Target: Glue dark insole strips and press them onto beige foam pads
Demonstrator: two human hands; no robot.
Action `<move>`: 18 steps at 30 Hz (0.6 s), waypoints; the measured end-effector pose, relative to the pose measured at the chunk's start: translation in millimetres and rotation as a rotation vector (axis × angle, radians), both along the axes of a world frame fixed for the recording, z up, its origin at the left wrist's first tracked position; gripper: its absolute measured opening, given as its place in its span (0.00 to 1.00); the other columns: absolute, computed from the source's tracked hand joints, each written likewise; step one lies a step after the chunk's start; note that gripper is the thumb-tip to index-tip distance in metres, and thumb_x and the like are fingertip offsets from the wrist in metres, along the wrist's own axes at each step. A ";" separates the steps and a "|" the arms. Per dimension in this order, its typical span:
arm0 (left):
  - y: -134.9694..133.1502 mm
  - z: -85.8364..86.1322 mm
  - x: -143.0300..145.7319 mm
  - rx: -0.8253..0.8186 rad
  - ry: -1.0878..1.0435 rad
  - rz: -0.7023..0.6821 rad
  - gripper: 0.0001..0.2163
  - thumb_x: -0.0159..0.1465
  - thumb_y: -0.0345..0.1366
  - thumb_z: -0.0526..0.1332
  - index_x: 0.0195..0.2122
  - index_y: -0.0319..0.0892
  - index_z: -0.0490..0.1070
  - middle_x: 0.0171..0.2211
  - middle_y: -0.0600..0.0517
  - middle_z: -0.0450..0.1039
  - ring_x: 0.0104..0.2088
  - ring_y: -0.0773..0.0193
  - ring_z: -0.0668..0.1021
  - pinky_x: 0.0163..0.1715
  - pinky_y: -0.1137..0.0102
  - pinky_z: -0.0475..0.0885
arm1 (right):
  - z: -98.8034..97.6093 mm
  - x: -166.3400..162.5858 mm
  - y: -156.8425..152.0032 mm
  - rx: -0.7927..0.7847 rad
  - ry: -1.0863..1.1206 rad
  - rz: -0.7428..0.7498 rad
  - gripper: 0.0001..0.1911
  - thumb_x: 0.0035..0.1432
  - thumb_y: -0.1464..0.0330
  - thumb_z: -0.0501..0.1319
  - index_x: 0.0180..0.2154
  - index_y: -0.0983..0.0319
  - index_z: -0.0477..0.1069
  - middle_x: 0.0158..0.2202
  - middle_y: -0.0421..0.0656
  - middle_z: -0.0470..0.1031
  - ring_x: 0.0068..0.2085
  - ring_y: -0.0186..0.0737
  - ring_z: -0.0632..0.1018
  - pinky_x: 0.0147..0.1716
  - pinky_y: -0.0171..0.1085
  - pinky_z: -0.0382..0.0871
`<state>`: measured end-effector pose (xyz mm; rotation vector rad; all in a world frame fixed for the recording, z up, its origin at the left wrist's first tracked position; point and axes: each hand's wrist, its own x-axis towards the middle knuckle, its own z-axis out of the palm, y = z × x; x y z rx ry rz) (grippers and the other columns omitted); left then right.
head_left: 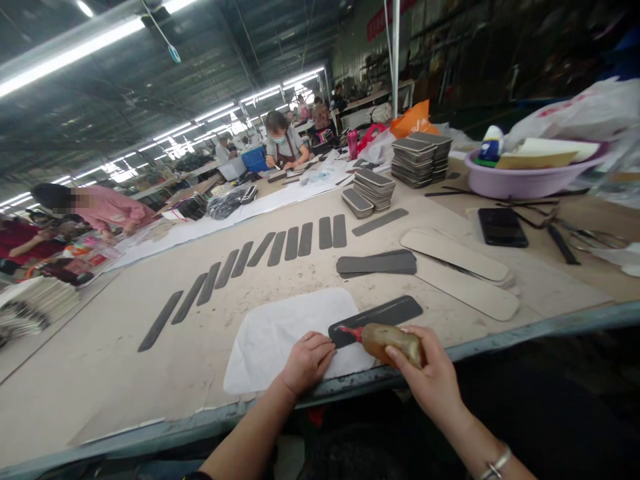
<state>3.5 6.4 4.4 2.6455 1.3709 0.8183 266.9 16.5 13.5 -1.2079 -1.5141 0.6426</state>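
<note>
In my right hand (427, 367) is a squeeze glue bottle (387, 341), brownish and tilted, its red nozzle pointing left. The nozzle tip meets a dark grey rounded strip (385, 312) near its left end, and a thin shiny line runs along the strip. My left hand (309, 362) has its fingers closed together at that strip's left end, holding it. Under the strip and my left hand lies a white sheet (280, 333). Beyond it are a small pile of dark strips (375, 264) and a fan of beige strips (460, 273).
A row of dark strips (240, 259) stretches across the table (125, 387). Stacked strips (373, 190) stand behind. To the right are a black phone (501, 227), a purple basin (535, 180) and scissors (595, 233). Other people (289, 147) work farther back.
</note>
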 end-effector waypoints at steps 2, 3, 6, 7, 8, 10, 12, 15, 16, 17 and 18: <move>0.1 -0.5 -0.1 0.001 0.001 -0.006 0.08 0.63 0.29 0.57 0.41 0.41 0.74 0.36 0.47 0.76 0.37 0.63 0.75 0.39 0.65 0.73 | -0.6 -8.5 1.2 0.022 -0.023 0.017 0.16 0.55 0.59 0.62 0.43 0.58 0.65 0.41 0.44 0.68 0.42 0.43 0.71 0.42 0.43 0.67; 0.1 -0.5 -0.2 -0.001 0.001 -0.009 0.08 0.63 0.29 0.57 0.41 0.41 0.74 0.36 0.47 0.76 0.36 0.63 0.75 0.39 0.64 0.73 | -0.9 -11.3 1.8 0.027 -0.030 0.024 0.16 0.55 0.59 0.62 0.44 0.58 0.65 0.41 0.43 0.68 0.42 0.43 0.71 0.42 0.43 0.67; 0.0 0.3 -0.2 -0.011 -0.005 -0.005 0.08 0.63 0.29 0.56 0.41 0.41 0.74 0.36 0.48 0.76 0.36 0.63 0.75 0.40 0.64 0.73 | -1.0 -14.4 1.6 0.020 -0.035 0.041 0.15 0.56 0.60 0.62 0.44 0.57 0.64 0.42 0.43 0.68 0.43 0.43 0.70 0.43 0.43 0.67; -0.1 0.7 -0.1 -0.013 -0.006 -0.002 0.08 0.63 0.29 0.56 0.41 0.41 0.74 0.36 0.48 0.76 0.36 0.63 0.75 0.40 0.64 0.73 | -0.6 -14.1 0.7 0.014 -0.035 0.048 0.15 0.56 0.60 0.62 0.44 0.57 0.64 0.42 0.43 0.68 0.43 0.43 0.70 0.43 0.43 0.67; -0.1 1.1 0.0 -0.014 -0.007 0.001 0.08 0.63 0.29 0.56 0.41 0.41 0.74 0.36 0.48 0.76 0.36 0.63 0.75 0.40 0.64 0.73 | 0.0 -13.4 -0.7 0.009 -0.037 0.055 0.15 0.56 0.60 0.62 0.44 0.57 0.64 0.41 0.43 0.68 0.43 0.43 0.70 0.43 0.42 0.67; -0.3 1.5 0.2 -0.020 -0.007 0.001 0.08 0.63 0.29 0.56 0.40 0.41 0.74 0.36 0.48 0.76 0.36 0.64 0.75 0.40 0.65 0.73 | 1.6 -11.0 -4.3 0.007 -0.048 0.067 0.15 0.56 0.60 0.62 0.43 0.58 0.64 0.41 0.43 0.68 0.42 0.42 0.70 0.42 0.42 0.67; -0.3 1.4 0.4 -0.031 -0.005 0.001 0.08 0.63 0.29 0.56 0.40 0.41 0.74 0.36 0.48 0.76 0.36 0.64 0.75 0.40 0.65 0.72 | 3.0 -7.9 -8.3 0.012 -0.061 0.075 0.15 0.56 0.60 0.62 0.43 0.58 0.64 0.40 0.43 0.68 0.41 0.42 0.71 0.41 0.41 0.67; -0.3 1.1 0.6 -0.039 -0.005 0.006 0.08 0.63 0.29 0.56 0.40 0.41 0.74 0.36 0.48 0.76 0.37 0.63 0.75 0.40 0.64 0.72 | 4.4 -1.9 -12.5 0.012 -0.082 0.078 0.14 0.56 0.61 0.62 0.43 0.58 0.65 0.39 0.43 0.69 0.40 0.42 0.71 0.39 0.40 0.67; -0.2 1.2 0.6 -0.035 -0.008 0.006 0.08 0.63 0.29 0.56 0.40 0.41 0.74 0.36 0.48 0.76 0.37 0.63 0.75 0.40 0.64 0.72 | 4.7 0.8 -13.1 0.014 -0.089 0.073 0.15 0.56 0.61 0.62 0.43 0.58 0.65 0.39 0.43 0.69 0.40 0.42 0.71 0.39 0.40 0.67; -0.1 1.4 0.7 -0.031 -0.010 0.005 0.08 0.63 0.29 0.57 0.40 0.41 0.74 0.36 0.48 0.76 0.37 0.63 0.75 0.40 0.64 0.72 | 5.1 4.2 -13.1 0.022 -0.097 0.060 0.15 0.56 0.60 0.62 0.43 0.59 0.65 0.39 0.43 0.69 0.40 0.42 0.71 0.39 0.40 0.67; 0.0 1.7 0.7 -0.026 -0.014 0.003 0.08 0.63 0.29 0.57 0.40 0.41 0.74 0.36 0.48 0.76 0.37 0.64 0.75 0.40 0.65 0.72 | 5.6 8.2 -12.7 0.033 -0.107 0.041 0.15 0.55 0.60 0.62 0.43 0.59 0.65 0.39 0.43 0.69 0.40 0.42 0.71 0.39 0.40 0.67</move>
